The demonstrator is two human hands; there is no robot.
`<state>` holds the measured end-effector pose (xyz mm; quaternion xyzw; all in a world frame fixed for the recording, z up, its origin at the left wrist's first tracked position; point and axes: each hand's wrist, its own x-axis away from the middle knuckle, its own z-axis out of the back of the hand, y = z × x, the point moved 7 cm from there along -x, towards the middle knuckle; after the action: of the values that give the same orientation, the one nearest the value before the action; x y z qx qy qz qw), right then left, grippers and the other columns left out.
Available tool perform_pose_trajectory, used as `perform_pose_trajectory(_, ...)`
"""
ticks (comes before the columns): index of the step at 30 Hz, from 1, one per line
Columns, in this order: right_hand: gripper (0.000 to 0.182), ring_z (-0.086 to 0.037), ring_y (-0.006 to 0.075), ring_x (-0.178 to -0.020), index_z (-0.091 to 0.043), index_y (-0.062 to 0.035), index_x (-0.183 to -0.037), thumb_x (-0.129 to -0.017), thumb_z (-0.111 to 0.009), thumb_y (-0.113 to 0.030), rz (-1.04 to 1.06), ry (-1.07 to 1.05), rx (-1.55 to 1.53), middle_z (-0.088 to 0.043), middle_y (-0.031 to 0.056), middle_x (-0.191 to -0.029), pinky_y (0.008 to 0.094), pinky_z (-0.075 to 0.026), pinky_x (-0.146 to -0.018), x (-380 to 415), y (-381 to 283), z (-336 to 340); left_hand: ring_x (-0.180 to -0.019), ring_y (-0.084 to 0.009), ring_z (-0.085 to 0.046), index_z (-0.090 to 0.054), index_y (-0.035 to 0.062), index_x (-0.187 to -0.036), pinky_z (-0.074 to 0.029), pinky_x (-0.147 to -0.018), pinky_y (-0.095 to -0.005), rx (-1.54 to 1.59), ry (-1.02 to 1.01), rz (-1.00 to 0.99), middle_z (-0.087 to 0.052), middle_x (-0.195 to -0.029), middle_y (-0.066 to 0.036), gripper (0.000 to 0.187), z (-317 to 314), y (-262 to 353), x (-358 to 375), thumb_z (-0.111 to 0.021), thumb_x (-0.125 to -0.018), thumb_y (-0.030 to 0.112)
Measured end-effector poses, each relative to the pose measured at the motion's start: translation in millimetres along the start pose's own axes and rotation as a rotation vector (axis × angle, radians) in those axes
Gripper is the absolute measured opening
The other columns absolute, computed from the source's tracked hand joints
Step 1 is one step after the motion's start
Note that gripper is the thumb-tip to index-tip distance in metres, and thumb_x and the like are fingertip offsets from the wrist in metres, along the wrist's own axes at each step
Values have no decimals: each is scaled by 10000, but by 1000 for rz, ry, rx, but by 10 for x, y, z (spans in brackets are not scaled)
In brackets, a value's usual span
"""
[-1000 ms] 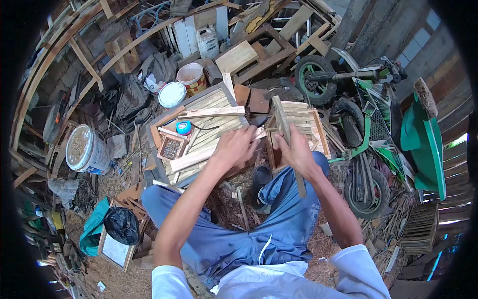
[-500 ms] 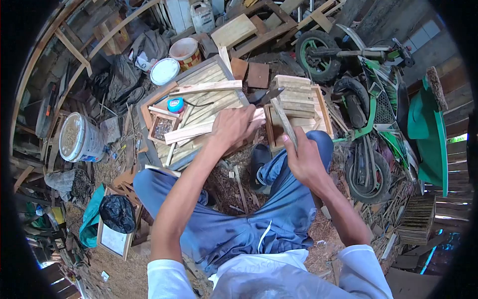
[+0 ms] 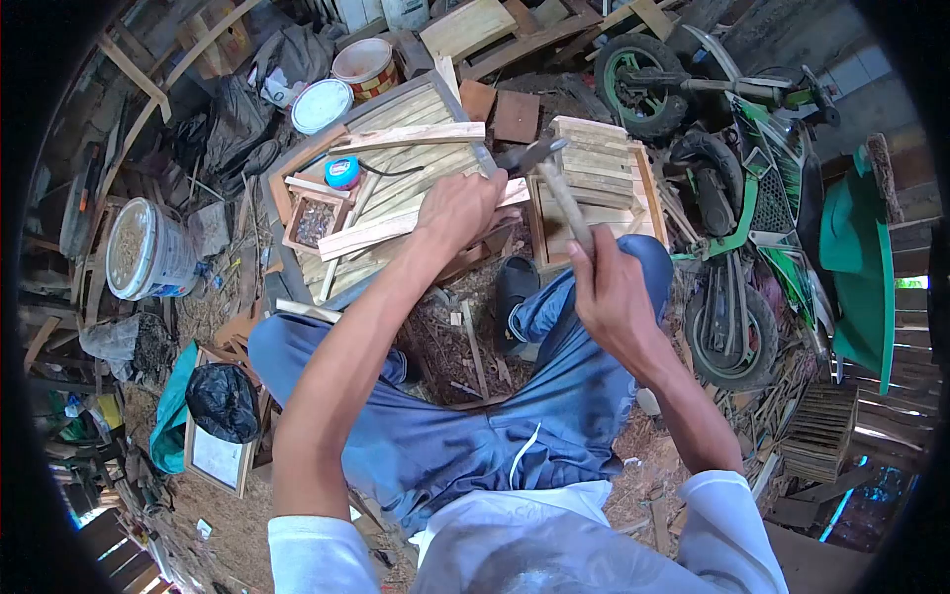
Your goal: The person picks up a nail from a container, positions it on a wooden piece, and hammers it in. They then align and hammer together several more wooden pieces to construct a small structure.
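Observation:
My right hand (image 3: 616, 292) is wrapped round the wooden handle of a hammer (image 3: 564, 203). The hammer's dark metal head is over the near end of a pale wooden strip (image 3: 371, 236); contact cannot be told from here. My left hand (image 3: 460, 210) grips that strip close to its right end, its fingertips partly hidden. Under the strip lies a slatted wooden panel (image 3: 396, 111) with a grey frame. On the panel rest a second wooden strip (image 3: 416, 136), a blue tape measure (image 3: 342, 173) and a small wooden box (image 3: 315, 222) of what look like nails.
A wooden crate (image 3: 648, 188) holding stacked slats stands right of the panel. A small green motorbike (image 3: 757, 188) leans at the right. Buckets (image 3: 148, 247) and a white lid (image 3: 322, 106) sit to the left. Wood scraps and shavings cover the floor round my feet.
The hammer has risen slightly, its head moving away from me. My left hand stays on the strip. The whole view has shifted a little.

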<state>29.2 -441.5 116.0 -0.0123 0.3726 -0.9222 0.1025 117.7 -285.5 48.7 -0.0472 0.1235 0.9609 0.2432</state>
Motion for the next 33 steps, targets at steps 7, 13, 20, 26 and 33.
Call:
perform_pose_trajectory(7, 188, -565, 526, -691, -410, 7, -975, -991, -504, -155, -14, -69, 86, -569, 311, -691, 576, -399, -566, -77, 155, -66, -695, -371, -681, -565, 33, -878, -529, -598, -458, -6, -46, 21, -663, -687, -179, 467, 2, 29, -11, -620, -872, 497)
perform_pose_trajectory(13, 190, -573, 522, -684, -413, 7, -976, -990, -501, -161, -29, -27, 33, -576, 312, -682, 584, -407, -570, -19, 158, -62, -716, -364, -687, -570, 35, -884, -536, -613, -458, 24, -38, 20, -668, -708, -181, 420, 6, 26, 18, -623, -885, 452)
perform_pose_trajectory(20, 210, -570, 523, -657, -411, -7, -966, -996, -486, -201, -6, 24, 41, -584, 290, -652, 600, -423, -582, 6, 77, -13, -663, -370, -669, -572, 42, -953, -511, -585, -482, 16, -8, 15, -657, -676, -176, 401, -64, -10, 24, -654, -869, 426)
perform_pose_trajectory(26, 199, -575, 517, -668, -406, -7, -975, -989, -501, -182, 4, 17, 36, -582, 295, -664, 597, -416, -578, -13, 138, -28, -703, -352, -690, -567, 40, -884, -538, -606, -453, -12, -72, 33, -670, -707, -186, 211, -53, 24, 0, -625, -869, 242)
perform_pose_trajectory(33, 203, -574, 515, -675, -406, -5, -988, -986, -506, -182, -60, -60, 141, -583, 302, -687, 587, -414, -570, -44, 247, -79, -693, -354, -687, -565, 37, -879, -530, -611, -451, 25, -36, 30, -671, -702, -179, 338, 23, 56, 3, -651, -874, 363)
